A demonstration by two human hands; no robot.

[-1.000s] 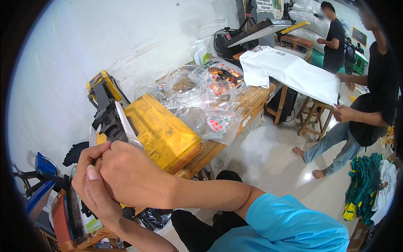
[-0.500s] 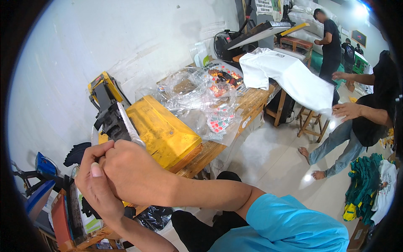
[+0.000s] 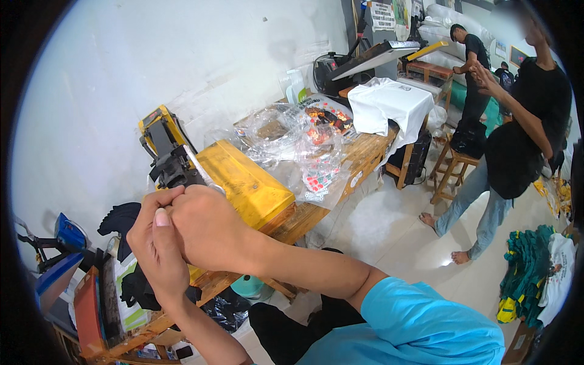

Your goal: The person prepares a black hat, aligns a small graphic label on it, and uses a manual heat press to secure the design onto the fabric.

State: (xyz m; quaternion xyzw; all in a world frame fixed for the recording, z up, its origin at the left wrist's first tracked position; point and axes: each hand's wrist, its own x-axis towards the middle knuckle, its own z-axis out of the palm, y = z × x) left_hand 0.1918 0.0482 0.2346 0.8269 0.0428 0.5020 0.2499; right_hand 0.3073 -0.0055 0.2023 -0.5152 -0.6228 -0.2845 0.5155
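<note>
In front of me stands a yellow heat press (image 3: 252,188) on a wooden workbench, with a black lever mechanism (image 3: 173,159) on top. A white-wrapped handle (image 3: 202,168) runs from that mechanism down toward my hands. My left hand (image 3: 157,249) and my right hand (image 3: 204,226) are pressed together, fingers curled round the handle's near end. The gripped part is hidden under the fingers. My right forearm crosses over from the right, while the left one rises from below.
Clear plastic and printed sheets (image 3: 316,173) cover the bench beside the press. Farther along, a white T-shirt (image 3: 392,103) drapes over an open press (image 3: 374,61). A co-worker (image 3: 517,128) stands right, near a wooden stool (image 3: 453,159). Green garments (image 3: 526,277) are piled low right; dark cloth (image 3: 125,222) lies left.
The co-worker has let go of the white T-shirt, which now hangs down over the press edge, and has straightened with hands raised. My hands stay clasped; the view has shifted slightly.
</note>
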